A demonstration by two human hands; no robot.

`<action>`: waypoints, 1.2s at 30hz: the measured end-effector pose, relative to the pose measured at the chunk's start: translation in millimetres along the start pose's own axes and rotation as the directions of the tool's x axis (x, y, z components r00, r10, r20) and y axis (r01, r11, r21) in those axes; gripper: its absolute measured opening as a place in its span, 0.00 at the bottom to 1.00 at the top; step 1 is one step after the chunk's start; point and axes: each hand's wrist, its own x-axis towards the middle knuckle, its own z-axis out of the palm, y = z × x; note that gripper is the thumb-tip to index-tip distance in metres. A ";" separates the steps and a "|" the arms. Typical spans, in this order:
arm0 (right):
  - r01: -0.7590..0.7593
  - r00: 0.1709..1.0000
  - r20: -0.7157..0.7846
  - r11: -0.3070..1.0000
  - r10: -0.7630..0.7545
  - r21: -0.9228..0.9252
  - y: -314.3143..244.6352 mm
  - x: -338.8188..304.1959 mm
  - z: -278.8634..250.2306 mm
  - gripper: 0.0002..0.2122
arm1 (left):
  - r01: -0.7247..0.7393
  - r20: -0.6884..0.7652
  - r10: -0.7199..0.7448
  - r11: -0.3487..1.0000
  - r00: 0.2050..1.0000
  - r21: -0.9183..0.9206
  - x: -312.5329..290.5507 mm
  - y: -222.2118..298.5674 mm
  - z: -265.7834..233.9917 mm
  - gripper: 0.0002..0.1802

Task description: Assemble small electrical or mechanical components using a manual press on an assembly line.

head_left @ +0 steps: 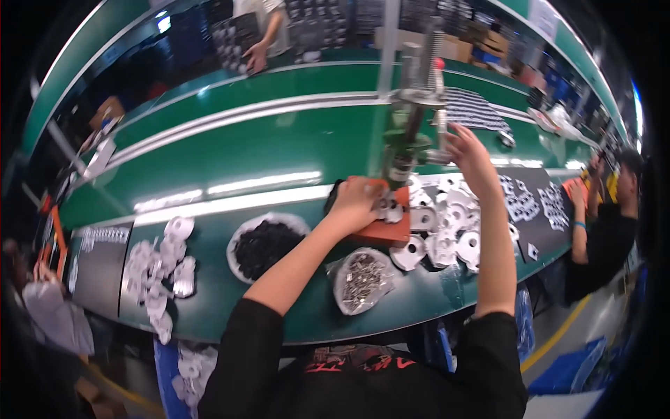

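A long, dark green table (209, 300) is shown, with a green-and-silver metal press (406, 134) set toward its far edge. Beneath the press, an orange rectangular block (392, 231) is placed. The right hand (466, 149) is raised beside the press; whether anything is gripped cannot be told. By the left hand (359, 203), a small, pale, rounded part (393, 211) is held on the block.

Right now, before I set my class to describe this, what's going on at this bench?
The person's left hand is at a small pale part on an orange block, below a green press. The right hand is raised beside the press; blur hides whether it grips. White parts lie right of the block, black pieces sit left, and metal pieces sit nearer the person.
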 end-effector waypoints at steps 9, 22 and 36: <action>-0.033 0.996 -0.046 0.164 -0.076 -0.986 101.4 -204.4 -32.1 0.28 | 0.401 0.156 -0.401 0.650 0.903 -0.646 -1.0 -38.7 -26.1 0.06; -0.122 0.930 -0.213 0.294 -0.301 -0.948 154.9 -217.8 -7.8 0.28 | 0.385 -0.198 -0.532 0.780 0.823 -0.494 -91.5 -133.6 -94.8 0.30; -0.223 0.878 -0.422 0.586 -0.227 -0.779 152.7 -205.7 -5.3 0.29 | 0.806 -0.412 -0.708 0.397 0.574 0.439 -377.5 -129.8 -100.0 0.18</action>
